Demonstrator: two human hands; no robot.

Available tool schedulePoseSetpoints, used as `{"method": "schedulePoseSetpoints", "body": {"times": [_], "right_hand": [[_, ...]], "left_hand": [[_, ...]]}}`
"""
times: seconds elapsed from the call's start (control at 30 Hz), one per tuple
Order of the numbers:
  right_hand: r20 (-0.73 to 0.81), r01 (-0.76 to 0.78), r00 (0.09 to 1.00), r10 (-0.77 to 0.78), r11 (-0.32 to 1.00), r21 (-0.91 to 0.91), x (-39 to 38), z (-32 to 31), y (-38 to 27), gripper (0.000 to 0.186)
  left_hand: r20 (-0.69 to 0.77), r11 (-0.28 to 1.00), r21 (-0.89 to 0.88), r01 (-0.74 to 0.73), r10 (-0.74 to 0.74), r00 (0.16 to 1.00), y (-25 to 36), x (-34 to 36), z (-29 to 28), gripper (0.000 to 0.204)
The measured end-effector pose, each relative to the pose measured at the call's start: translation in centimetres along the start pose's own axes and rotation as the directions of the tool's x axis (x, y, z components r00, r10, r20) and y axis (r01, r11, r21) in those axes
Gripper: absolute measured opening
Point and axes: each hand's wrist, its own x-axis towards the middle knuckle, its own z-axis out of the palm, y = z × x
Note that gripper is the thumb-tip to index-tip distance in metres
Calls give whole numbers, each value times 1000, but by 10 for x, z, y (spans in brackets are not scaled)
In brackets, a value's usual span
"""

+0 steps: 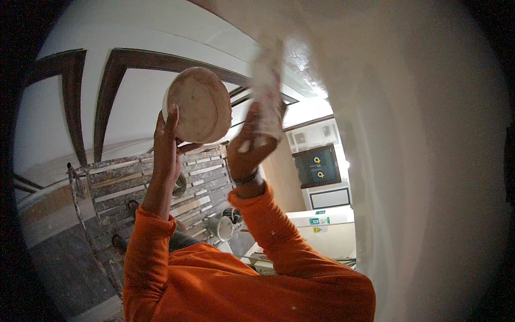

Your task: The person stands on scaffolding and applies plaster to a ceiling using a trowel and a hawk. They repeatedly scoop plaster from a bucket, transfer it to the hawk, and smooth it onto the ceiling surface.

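My left hand [167, 134] is raised and closed on a shallow round bowl [202, 106], tan-grey with a pale rim side. Its thumb presses against the flat round face turned toward me. Just to the right, my right hand [247, 153] grips a long, whitish, smeared tool [268, 80] with faint reddish marks. Motion blurs this tool, so its exact kind cannot be made out. Its upper end is close to the pale wall surface [322, 37]; whether it touches is unclear. Bowl and tool are held apart.
Beneath me is a platform of worn wooden slats [123, 185] with a metal rail [80, 214] at its left. A whitish bucket [221, 228] stands on it. Dark-framed panels [107, 102] line the left wall. A smooth pale wall [429, 161] fills the right. A dark door [316, 166] shows beyond.
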Motion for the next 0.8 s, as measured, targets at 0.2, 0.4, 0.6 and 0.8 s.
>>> {"method": "schedulePoseSetpoints", "body": {"times": [0.2, 0.4, 0.6, 0.8], "right_hand": [[-261, 19, 957, -124, 928, -371, -8, -9, 138, 38], [-151, -188, 973, 173, 978, -94, -11, 28, 188, 48], [-165, -103, 984, 64, 965, -242, -70, 4, 167, 39], [-284, -602, 666, 689, 722, 340, -11, -42, 215, 47]], "left_hand": [[-29, 998, 22, 61, -60, 998, 3, -11, -19, 84], [-57, 991, -14, 133, -133, 989, -4, -13, -28, 81], [-74, 997, 25, 79, -77, 994, -8, -24, -41, 84], [-78, 992, -7, 125, -125, 989, -21, -42, -68, 84]]}}
